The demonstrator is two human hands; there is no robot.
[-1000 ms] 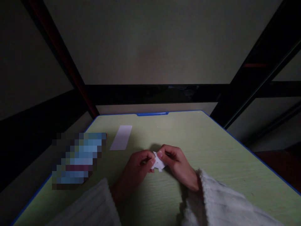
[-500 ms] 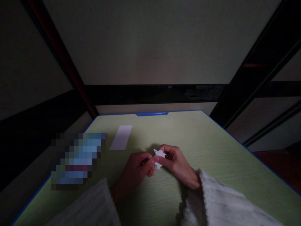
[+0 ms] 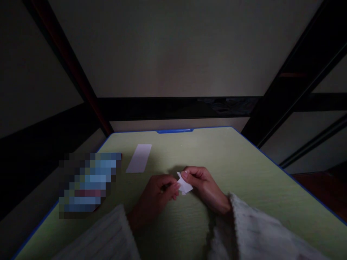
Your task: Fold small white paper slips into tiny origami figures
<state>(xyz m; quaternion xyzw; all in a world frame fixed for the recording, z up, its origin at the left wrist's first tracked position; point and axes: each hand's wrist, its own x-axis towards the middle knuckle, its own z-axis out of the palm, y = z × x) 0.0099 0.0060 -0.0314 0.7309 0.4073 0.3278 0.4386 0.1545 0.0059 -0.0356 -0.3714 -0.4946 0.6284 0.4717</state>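
Note:
A small folded white paper piece (image 3: 184, 184) is pinched between both my hands just above the light green table (image 3: 244, 173). My left hand (image 3: 157, 196) has its fingers curled, its fingertips on the paper's left edge. My right hand (image 3: 203, 186) is closed over the paper's top and right side. Both wrists come out of fuzzy white sleeves. The light is dim.
A white paper strip (image 3: 139, 158) lies flat on the table beyond my left hand. Left of it sits a blurred blue object (image 3: 89, 182) near the table's left edge. The table has a blue rim (image 3: 175, 130). Dark frame bars and a pale wall stand behind.
The paper piece has been turned and shifted slightly between my fingers. Both hands stay in nearly the same place over the table.

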